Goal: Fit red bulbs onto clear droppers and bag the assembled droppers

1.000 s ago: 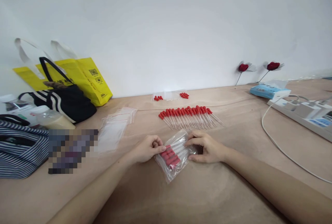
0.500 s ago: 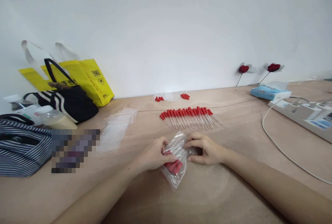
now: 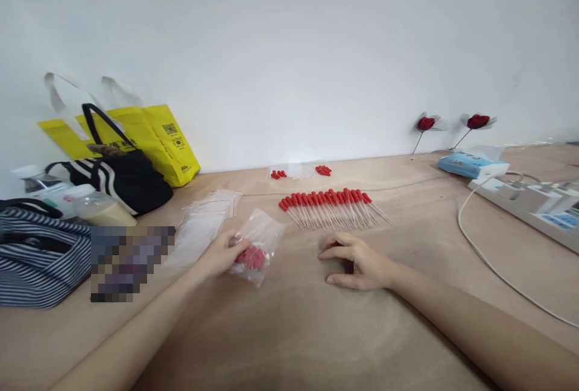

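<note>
My left hand [image 3: 221, 253] pinches a clear plastic bag [image 3: 260, 240] with red-topped droppers inside, just right of the flat zip bags [image 3: 199, 229]. I can't tell if it is zipped shut. My right hand [image 3: 359, 262] holds nothing, fingers loosely bent, by the bench [image 3: 289, 330]. So one bunch is bagged, but a long row of loose droppers [image 3: 332, 203] has no bag yet. The flat bags look empty. Red tops [image 3: 323, 170] show by the far wall. The bottle [image 3: 108, 210] on the left has creamy stuff in it.
</note>
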The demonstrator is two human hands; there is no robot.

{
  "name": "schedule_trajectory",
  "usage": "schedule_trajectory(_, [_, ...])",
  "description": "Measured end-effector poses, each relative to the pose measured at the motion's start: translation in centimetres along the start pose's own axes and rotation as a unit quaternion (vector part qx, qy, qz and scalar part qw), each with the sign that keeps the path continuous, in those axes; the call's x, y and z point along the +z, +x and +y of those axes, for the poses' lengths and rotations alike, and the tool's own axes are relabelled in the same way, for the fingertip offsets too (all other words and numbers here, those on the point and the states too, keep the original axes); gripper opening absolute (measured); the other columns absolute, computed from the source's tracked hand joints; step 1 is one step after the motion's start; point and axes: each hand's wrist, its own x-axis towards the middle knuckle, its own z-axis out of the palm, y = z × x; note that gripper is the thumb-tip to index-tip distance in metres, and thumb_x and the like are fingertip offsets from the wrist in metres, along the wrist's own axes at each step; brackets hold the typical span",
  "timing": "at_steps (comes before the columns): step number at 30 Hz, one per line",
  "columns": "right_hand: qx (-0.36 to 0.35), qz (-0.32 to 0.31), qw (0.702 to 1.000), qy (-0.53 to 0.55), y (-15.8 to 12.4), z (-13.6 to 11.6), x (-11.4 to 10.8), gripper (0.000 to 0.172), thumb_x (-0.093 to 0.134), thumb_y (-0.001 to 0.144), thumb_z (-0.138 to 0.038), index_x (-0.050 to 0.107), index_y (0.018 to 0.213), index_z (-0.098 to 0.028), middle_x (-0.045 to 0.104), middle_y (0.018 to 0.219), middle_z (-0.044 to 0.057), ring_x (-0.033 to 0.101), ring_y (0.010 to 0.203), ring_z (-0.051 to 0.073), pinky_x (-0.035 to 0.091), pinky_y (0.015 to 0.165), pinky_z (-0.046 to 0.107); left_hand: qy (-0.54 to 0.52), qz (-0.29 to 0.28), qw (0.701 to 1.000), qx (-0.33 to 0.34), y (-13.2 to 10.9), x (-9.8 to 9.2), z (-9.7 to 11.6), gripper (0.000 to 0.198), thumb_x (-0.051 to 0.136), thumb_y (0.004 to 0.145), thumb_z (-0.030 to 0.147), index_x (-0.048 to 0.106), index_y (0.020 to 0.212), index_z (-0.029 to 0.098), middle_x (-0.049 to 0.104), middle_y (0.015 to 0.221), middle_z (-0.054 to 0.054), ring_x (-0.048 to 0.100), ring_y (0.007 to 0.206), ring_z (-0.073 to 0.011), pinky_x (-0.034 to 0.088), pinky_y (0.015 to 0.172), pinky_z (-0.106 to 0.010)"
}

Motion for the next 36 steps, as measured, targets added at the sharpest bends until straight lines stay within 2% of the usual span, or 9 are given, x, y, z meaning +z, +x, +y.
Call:
schedule_trajectory(3, [0.005, 0.000, 1.000, -0.005, 0.0, 0.0, 0.0, 0.035, 0.063, 0.071, -0.035, 0.060, 0.100, -0.016, 0.054, 0.096, 0.009, 0.052, 0.088, 0.018, 0.044, 0.077, 0.033, 0.062, 0.133, 0.989, -0.022, 3.5, 0.3, 0.1, 0.032, 0.055, 0.066, 0.038, 0.052, 0.087, 0.014, 0.060, 0.068, 0.000, 0.058, 0.060, -0.0132, 0.042, 0.053, -0.021])
schedule_trajectory(7, [0.009, 0.000, 1.000, -0.012, 0.0, 0.0, 0.0, 0.035, 0.063, 0.070, -0.036, 0.060, 0.100, -0.017, 0.054, 0.095, 0.009, 0.052, 0.087, 0.018, 0.044, 0.077, 0.033, 0.149, 0.182, 0.971, -0.040, 7.1, 1.6, 1.5, 0.042, 0.056, 0.069, 0.035, 0.047, 0.103, 0.012, 0.062, 0.087, -0.008, 0.060, 0.073, -0.0177, 0.044, 0.060, -0.025])
schedule_trajectory(11, [0.009, -0.006, 1.000, -0.015, -0.1, 0.1, 0.0, 0.036, 0.063, 0.070, -0.038, 0.060, 0.099, -0.017, 0.054, 0.095, 0.008, 0.052, 0.087, 0.018, 0.043, 0.077, 0.033, 0.254, 0.184, 0.949, -0.019, 7.7, 1.3, 1.8, 0.052, 0.058, 0.067, 0.042, 0.047, 0.109, 0.014, 0.061, 0.097, -0.011, 0.057, 0.091, -0.0255, 0.043, 0.075, -0.032])
schedule_trajectory(15, [0.013, -0.008, 1.000, -0.013, -0.1, 0.1, 0.0, 0.036, 0.064, 0.069, -0.037, 0.060, 0.099, -0.017, 0.054, 0.096, 0.008, 0.052, 0.087, 0.018, 0.043, 0.077, 0.033, 0.357, 0.210, 0.910, -0.018, 7.4, -1.1, 1.0, 0.048, 0.050, 0.071, 0.048, 0.055, 0.104, 0.013, 0.053, 0.114, -0.018, 0.042, 0.112, -0.0353, 0.034, 0.090, -0.043])
schedule_trajectory(18, [0.012, -0.008, 1.000, -0.011, 0.0, 0.1, 0.0, 0.036, 0.064, 0.069, -0.037, 0.060, 0.098, -0.017, 0.054, 0.096, 0.008, 0.052, 0.088, 0.018, 0.043, 0.078, 0.033, 0.403, 0.219, 0.887, -0.061, 7.9, -3.2, 0.1, 0.053, 0.048, 0.072, 0.047, 0.056, 0.103, 0.005, 0.050, 0.116, -0.026, 0.041, 0.111, -0.0414, 0.035, 0.086, -0.047])
schedule_trajectory(22, [0.017, -0.007, 1.000, -0.014, 0.0, 0.2, 0.0, 0.037, 0.064, 0.069, -0.038, 0.060, 0.098, -0.017, 0.054, 0.096, 0.008, 0.052, 0.088, 0.019, 0.043, 0.077, 0.034, 0.428, 0.184, 0.880, -0.090, 9.1, -4.3, -0.8, 0.053, 0.049, 0.072, 0.045, 0.056, 0.102, 0.002, 0.058, 0.104, -0.026, 0.053, 0.099, -0.0384, 0.042, 0.075, -0.042])
schedule_trajectory(29, [0.018, -0.009, 1.000, -0.020, -0.1, 0.2, 0.0, 0.037, 0.064, 0.069, -0.039, 0.060, 0.099, -0.017, 0.055, 0.095, 0.008, 0.052, 0.087, 0.019, 0.043, 0.078, 0.034, 0.452, 0.183, 0.871, -0.065, 9.5, -3.4, -0.7, 0.037, 0.042, 0.076, 0.032, 0.059, 0.098, 0.007, 0.060, 0.102, -0.024, 0.055, 0.097, -0.0368, 0.042, 0.076, -0.043])
schedule_trajectory(33, [0.023, -0.013, 0.999, -0.019, -0.1, 0.3, 0.0, 0.038, 0.064, 0.069, -0.039, 0.060, 0.099, -0.018, 0.055, 0.097, 0.008, 0.052, 0.088, 0.019, 0.043, 0.078, 0.034, 0.449, 0.201, 0.869, -0.052, 9.2, -3.9, -0.8, 0.046, 0.038, 0.078, 0.037, 0.052, 0.107, 0.004, 0.060, 0.100, -0.024, 0.056, 0.095, -0.0346, 0.043, 0.074, -0.039])
schedule_trajectory(36, [0.019, -0.013, 1.000, -0.016, -0.1, 0.2, 0.0, 0.037, 0.064, 0.069, -0.039, 0.060, 0.099, -0.018, 0.055, 0.096, 0.008, 0.052, 0.089, 0.019, 0.043, 0.079, 0.034, 0.453, 0.191, 0.869, -0.043, 8.6, -4.5, -1.3, 0.041, 0.041, 0.077, 0.039, 0.057, 0.097, 0.008, 0.061, 0.098, -0.022, 0.056, 0.096, -0.0324, 0.043, 0.075, -0.036])
